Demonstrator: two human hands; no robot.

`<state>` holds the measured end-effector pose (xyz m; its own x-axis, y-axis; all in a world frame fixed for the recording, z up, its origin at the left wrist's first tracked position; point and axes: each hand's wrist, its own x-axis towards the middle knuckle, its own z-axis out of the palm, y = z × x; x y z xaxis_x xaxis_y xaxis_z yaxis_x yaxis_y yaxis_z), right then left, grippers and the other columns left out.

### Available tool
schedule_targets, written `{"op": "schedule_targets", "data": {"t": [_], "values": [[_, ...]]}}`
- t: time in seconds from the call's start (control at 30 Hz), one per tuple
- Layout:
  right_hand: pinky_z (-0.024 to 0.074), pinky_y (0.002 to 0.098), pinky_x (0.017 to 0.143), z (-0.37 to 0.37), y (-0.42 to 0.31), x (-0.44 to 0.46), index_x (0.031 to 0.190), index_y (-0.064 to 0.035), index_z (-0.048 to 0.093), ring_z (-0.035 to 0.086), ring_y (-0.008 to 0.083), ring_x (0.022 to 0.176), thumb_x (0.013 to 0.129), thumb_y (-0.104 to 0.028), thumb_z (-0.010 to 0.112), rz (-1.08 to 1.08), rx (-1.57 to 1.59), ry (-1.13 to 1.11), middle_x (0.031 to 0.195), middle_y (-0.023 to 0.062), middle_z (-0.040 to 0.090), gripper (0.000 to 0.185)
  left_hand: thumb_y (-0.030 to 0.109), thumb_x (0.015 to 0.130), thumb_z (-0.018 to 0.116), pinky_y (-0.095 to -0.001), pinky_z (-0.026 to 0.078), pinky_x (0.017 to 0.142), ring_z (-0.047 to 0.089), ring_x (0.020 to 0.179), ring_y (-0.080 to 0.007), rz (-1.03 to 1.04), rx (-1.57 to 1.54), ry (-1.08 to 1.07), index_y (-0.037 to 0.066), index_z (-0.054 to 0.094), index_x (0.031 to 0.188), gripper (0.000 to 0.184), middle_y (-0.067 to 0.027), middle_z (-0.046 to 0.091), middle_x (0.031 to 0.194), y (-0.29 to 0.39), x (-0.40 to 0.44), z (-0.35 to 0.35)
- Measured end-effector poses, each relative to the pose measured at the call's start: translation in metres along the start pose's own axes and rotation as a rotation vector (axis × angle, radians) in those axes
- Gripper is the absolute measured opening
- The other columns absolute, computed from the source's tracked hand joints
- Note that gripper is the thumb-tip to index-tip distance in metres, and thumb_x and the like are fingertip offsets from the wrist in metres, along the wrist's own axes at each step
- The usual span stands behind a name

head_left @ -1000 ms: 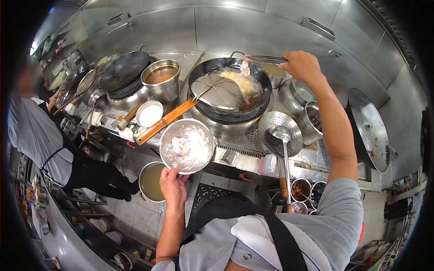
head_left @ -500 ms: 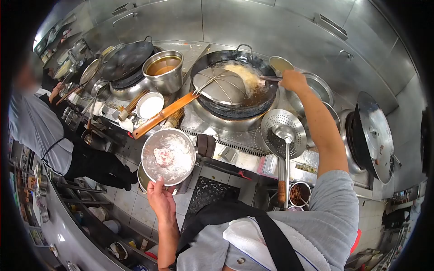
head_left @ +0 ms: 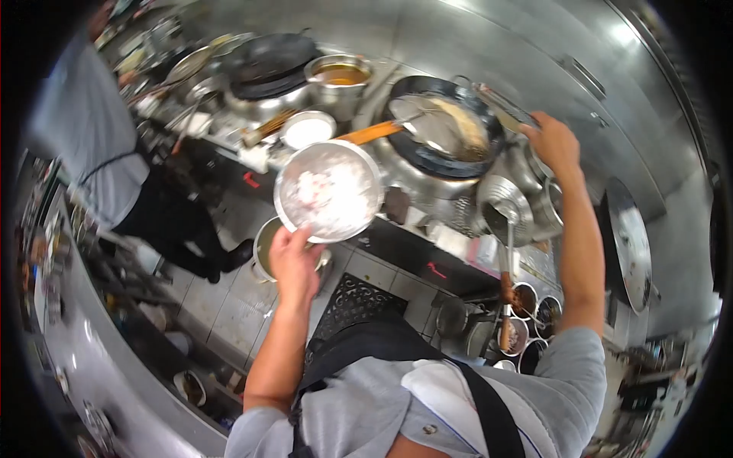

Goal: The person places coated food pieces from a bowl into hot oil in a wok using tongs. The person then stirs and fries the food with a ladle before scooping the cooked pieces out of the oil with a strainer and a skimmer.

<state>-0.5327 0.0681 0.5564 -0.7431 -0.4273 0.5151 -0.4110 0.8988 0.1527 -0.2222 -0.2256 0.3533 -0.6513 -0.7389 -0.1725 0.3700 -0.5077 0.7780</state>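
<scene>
My left hand point(head_left: 295, 263) grips the near rim of a metal bowl point(head_left: 284, 191), in which pale, white-coated pieces point(head_left: 317, 187) lie. Above the right edge of the black wok point(head_left: 492, 114), my right hand point(head_left: 555, 143) is closed on the handle of metal tongs point(head_left: 504, 104). Nothing can be made out between the tongs' tips. Inside the wok, pale foam point(head_left: 462, 122) shows beside a round strainer point(head_left: 427, 126) with a wooden handle point(head_left: 372, 133) that sticks out to the left.
A pot of brown liquid point(head_left: 340, 75) and a white-filled bowl point(head_left: 308, 131) stand left of the wok. A perforated ladle point(head_left: 505, 200) lies to its right. Another person point(head_left: 103, 130) stands at the far left. Small containers point(head_left: 515, 336) are near my right elbow.
The view has swung, so the stove appears farther right. My right hand with the tongs has risen back from the wok. The pink piece in the tongs one second ago no longer shows there.
</scene>
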Motion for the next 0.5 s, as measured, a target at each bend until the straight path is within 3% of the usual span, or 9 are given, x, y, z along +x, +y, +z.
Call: {"op": "schedule_targets", "data": {"t": [0.07,0.13,0.17,0.27,0.3,0.4,0.5], "values": [[0.0526,0.0444,0.079,-0.05,-0.05,-0.023,0.113,-0.0091,0.069,0.069,0.0347,0.094,0.087,-0.041,0.068,-0.131,0.21,-0.007,0.101,0.0146,0.072,0.041,0.008,0.091,0.064,-0.0279,0.056,0.064,0.065,0.078,-0.0128,0.036,-0.037,-0.009,0.005,0.06,0.089,0.005,-0.0049,0.067,0.09,0.009,0.004,-0.006],[0.0524,0.0415,0.076,-0.082,-0.095,-0.047,0.113,-0.0085,0.068,0.068,0.0338,0.09,0.084,-0.038,0.072,-0.247,0.41,-0.051,0.1,0.0132,0.072,0.042,0.004,0.094,0.058,-0.0364,0.06,0.073,0.068,0.086,-0.0178,0.055,-0.006,-0.091,0.005,0.057,0.089,0.006,-0.0092,0.068,0.098,0.012,0.015,-0.026],[0.0523,0.0416,0.075,-0.098,-0.117,-0.06,0.113,-0.0087,0.068,0.068,0.0339,0.088,0.083,-0.037,0.073,-0.35,0.401,-0.062,0.1,0.0129,0.071,0.041,0.004,0.094,0.059,-0.0363,0.059,0.076,0.067,0.088,-0.0165,0.059,-0.001,-0.086,0.006,0.054,0.083,0.013,-0.0091,0.067,0.099,0.024,0.011,-0.023],[0.0516,0.0424,0.071,-0.124,-0.172,-0.083,0.112,-0.0096,0.068,0.067,0.0342,0.084,0.082,-0.034,0.074,-0.591,0.348,-0.107,0.097,0.0117,0.07,0.039,0.007,0.093,0.064,-0.0236,0.052,0.065,0.058,0.079,-0.0065,0.137,-0.082,-0.128,0.008,0.052,0.073,0.023,0.0006,0.061,0.1,0.032,0.008,-0.026],[0.0512,0.0429,0.07,-0.127,-0.186,-0.084,0.112,-0.0099,0.068,0.066,0.0342,0.083,0.082,-0.033,0.074,-0.637,0.323,-0.127,0.096,0.0113,0.069,0.038,0.007,0.093,0.064,-0.0228,0.05,0.067,0.057,0.082,-0.0062,0.157,-0.083,-0.144,0.008,0.05,0.07,0.027,0.0006,0.057,0.109,0.033,0.007,-0.029],[0.0502,0.0428,0.067,-0.115,-0.219,-0.079,0.11,-0.0112,0.067,0.066,0.0321,0.08,0.082,-0.032,0.072,-0.764,0.27,-0.111,0.094,0.0091,0.068,0.035,0.008,0.093,0.064,-0.0224,0.05,0.067,0.057,0.084,-0.0064,0.196,-0.073,-0.15,0.006,0.05,0.069,0.028,-0.0002,0.055,0.117,0.044,-0.006,-0.037],[0.0506,0.0413,0.066,-0.099,-0.246,-0.071,0.109,-0.0121,0.067,0.066,0.0304,0.079,0.084,-0.032,0.071,-0.841,0.284,-0.018,0.089,0.007,0.067,0.033,0.01,0.093,0.064,-0.0236,0.051,0.065,0.058,0.076,-0.0067,0.098,-0.084,-0.043,0.009,0.053,0.073,0.023,-0.0011,0.063,0.098,0.048,-0.006,-0.054]]}}
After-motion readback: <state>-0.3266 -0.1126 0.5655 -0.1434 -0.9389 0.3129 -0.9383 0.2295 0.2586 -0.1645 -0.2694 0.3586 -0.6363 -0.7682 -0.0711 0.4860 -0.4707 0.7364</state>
